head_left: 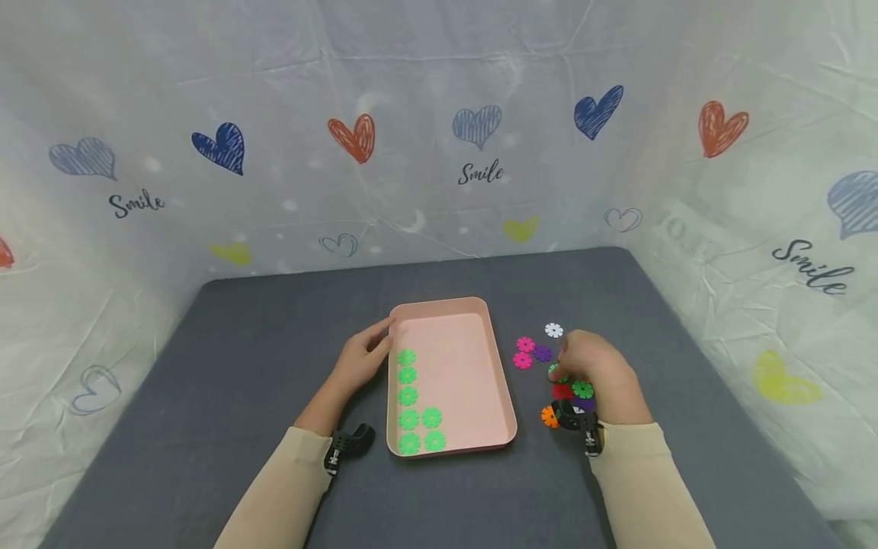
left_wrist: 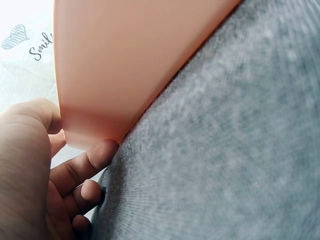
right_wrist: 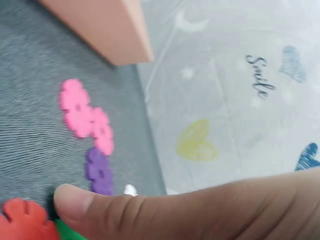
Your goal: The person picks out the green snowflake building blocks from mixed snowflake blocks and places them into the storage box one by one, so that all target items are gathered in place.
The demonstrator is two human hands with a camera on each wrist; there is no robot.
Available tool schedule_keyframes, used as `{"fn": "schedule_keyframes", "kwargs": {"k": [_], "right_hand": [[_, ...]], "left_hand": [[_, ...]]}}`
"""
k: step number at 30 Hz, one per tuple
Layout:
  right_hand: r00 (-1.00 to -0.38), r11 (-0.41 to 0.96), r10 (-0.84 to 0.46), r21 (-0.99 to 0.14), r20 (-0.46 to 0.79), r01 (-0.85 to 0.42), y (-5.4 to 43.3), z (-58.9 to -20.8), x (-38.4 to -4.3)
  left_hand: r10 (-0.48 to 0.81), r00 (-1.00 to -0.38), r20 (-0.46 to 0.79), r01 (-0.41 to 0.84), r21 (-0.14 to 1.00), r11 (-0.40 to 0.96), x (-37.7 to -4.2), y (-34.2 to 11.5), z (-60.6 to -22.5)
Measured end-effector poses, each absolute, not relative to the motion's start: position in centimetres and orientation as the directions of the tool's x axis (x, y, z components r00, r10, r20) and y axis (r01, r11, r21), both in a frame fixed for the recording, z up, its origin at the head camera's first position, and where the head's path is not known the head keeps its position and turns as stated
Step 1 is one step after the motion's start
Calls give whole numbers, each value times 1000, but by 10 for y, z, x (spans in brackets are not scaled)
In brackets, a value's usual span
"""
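Observation:
My left hand [head_left: 362, 358] grips the left rim of the pink tray [head_left: 466, 366] near its far corner. In the left wrist view, the thumb hooks at the rim and a fingertip touches the outer wall low down. Bright green snowflake discs [head_left: 408, 396] lie along the tray's left side and in its near left part. To the right of the tray, my right hand [head_left: 600, 370] pinches a green snowflake disc [head_left: 557, 373] among loose ones. Its thumb [right_wrist: 77, 202] hides most of a green disc in the right wrist view; the other fingers are out of sight there.
Around the right hand lie pink discs [head_left: 523, 360], a purple disc [head_left: 543, 353], a white disc [head_left: 553, 330], a red disc [head_left: 562, 391], another green disc [head_left: 583, 390] and an orange disc [head_left: 549, 416]. A printed curtain [head_left: 411, 183] stands behind the grey table [head_left: 274, 343].

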State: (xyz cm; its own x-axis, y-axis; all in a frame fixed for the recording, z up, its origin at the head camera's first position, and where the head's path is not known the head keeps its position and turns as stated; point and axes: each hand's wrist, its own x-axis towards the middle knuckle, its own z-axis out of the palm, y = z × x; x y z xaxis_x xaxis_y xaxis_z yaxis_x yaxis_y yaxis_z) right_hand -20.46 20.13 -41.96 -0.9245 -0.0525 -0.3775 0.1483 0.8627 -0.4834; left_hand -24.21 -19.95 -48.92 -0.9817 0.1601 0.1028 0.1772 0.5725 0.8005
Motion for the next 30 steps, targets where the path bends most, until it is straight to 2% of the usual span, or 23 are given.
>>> {"fn": "schedule_keyframes", "kwargs": {"k": [3, 6, 9, 13, 17, 22, 27, 30], "right_hand": [[-914, 879, -16, -441, -405, 180, 199, -424, -207], [-922, 862, -29, -476, -387, 172, 198, -424, -210], [-936, 787, -58, -593, -346, 171, 196, -421, -210], [-960, 612, -140, -783, -242, 108, 183, -410, -209], [-957, 505, -245, -863, -153, 8, 153, -401, -204], [-943, 495, -322, -864, -82, -94, 98, -405, -191], [-919, 601, -394, -754, 7, -263, 56, -426, -179], [-912, 649, -411, -697, 17, -305, 45, -439, -176]], "left_hand": [[151, -983, 102, 171, 802, 572, -241, -201, -490], [136, -985, 105, 165, 802, 574, -241, -203, -490], [129, -986, 106, 162, 797, 582, -241, -202, -491], [135, -986, 100, 162, 791, 590, -242, -199, -492], [140, -985, 102, 166, 795, 583, -243, -198, -491], [144, -985, 98, 164, 802, 575, -242, -198, -489], [149, -985, 93, 163, 801, 576, -242, -199, -489], [149, -984, 92, 162, 804, 572, -242, -199, -490]]}}
